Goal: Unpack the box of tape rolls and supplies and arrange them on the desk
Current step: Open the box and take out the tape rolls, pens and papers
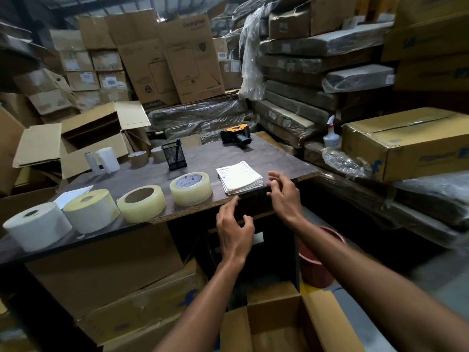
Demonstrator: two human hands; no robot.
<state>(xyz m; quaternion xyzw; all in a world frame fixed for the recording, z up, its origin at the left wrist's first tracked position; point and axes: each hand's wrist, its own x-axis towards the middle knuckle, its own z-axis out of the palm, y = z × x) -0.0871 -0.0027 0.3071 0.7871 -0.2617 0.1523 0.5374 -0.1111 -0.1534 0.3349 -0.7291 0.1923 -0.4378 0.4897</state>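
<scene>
Several rolls line the front edge of the dark desk (228, 158): a white roll (38, 226), a cream roll (91, 210), a clear tape roll (142, 203) and a clear tape roll with a printed core (190, 188). A stack of printed paper sheets (239, 177) lies at the desk's near right corner. My left hand (234, 226) hovers just below the desk edge, fingers apart, holding nothing. My right hand (283, 191) is beside the paper stack's right edge, fingers spread and empty. An open cardboard box (276, 323) sits on the floor below my arms.
Further back on the desk stand a black mesh pen holder (174, 154), two brown tape rolls (138, 158), white paper rolls (102, 160) and a yellow-black tape dispenser (236, 135). A red bucket (317, 260) sits under the desk's right. Stacked cartons surround everything; a spray bottle (331, 134) is at right.
</scene>
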